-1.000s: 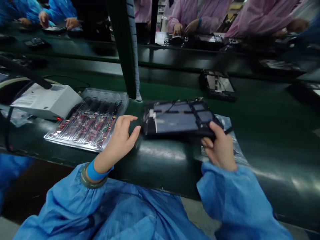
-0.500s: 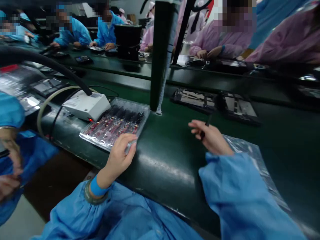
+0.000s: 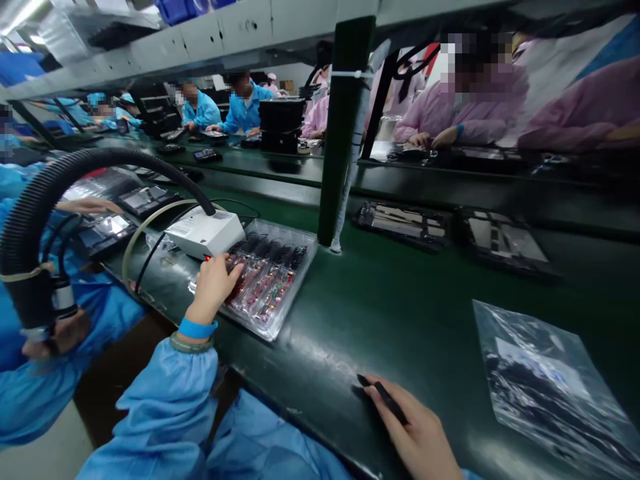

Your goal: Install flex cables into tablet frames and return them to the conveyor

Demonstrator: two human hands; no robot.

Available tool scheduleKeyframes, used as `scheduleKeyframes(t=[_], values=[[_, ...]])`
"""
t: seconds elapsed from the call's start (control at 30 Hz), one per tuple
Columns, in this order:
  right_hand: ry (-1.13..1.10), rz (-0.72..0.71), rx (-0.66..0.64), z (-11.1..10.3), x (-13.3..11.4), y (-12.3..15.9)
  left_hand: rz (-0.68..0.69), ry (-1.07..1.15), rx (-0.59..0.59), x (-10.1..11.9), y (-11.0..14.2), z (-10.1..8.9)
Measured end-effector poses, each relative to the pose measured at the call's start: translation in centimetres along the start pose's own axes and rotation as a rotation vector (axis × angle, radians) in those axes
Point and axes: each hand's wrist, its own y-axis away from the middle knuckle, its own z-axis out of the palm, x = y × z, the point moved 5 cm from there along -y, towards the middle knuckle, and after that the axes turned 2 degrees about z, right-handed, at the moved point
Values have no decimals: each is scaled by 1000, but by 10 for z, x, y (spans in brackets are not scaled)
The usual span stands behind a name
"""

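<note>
My left hand (image 3: 215, 283) reaches over the left side of a clear plastic tray (image 3: 295, 287), thumb and fingers apart; its fingertips are beside small parts with red wires. Dark parts and red, wired ends lie in rows in the tray's compartments. Low in the view, my right hand (image 3: 415, 427) is closed around a slim black pointed tool (image 3: 390, 402), its tip aimed left and held close to the green tabletop (image 3: 320, 373). I cannot tell whether that tool has one prong or two.
A white box (image 3: 205, 231) with a red light and a thick black hose (image 3: 105, 160) stands behind the tray. A green post (image 3: 345, 133) rises beyond. Dark device frames (image 3: 400, 225) lie behind, a clear bag (image 3: 550, 380) at right. A co-worker's hand (image 3: 60, 333) is at left.
My left hand has moved from the tray's front right edge to its left side. My right hand has come down and nearer to me, still holding the black tool. The view has tilted up.
</note>
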Motion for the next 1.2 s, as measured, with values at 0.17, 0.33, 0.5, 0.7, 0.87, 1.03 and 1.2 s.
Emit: scheduleKeyframes(t=[0.17, 0.33, 0.5, 0.7, 0.87, 1.03, 1.2], values=[[40, -50, -6, 5, -3, -6, -95, 0, 82, -7, -6, -1], [45, -64, 7, 2, -2, -7, -144, -33, 85, -12, -5, -4], [73, -87, -42, 4, 2, -5, -136, -67, 67, -12, -6, -3], [75, -102, -6, 4, -2, -4, -134, -89, 117, -9, -3, -5], [60, -101, 35, 4, -7, -3, -135, -106, 207, -4, 5, -14], [83, -143, 66, 4, -9, -2, -61, -66, 327, 4, 13, -24], [102, -188, 89, 3, -9, -2, 48, -30, 263, 12, 14, -26]])
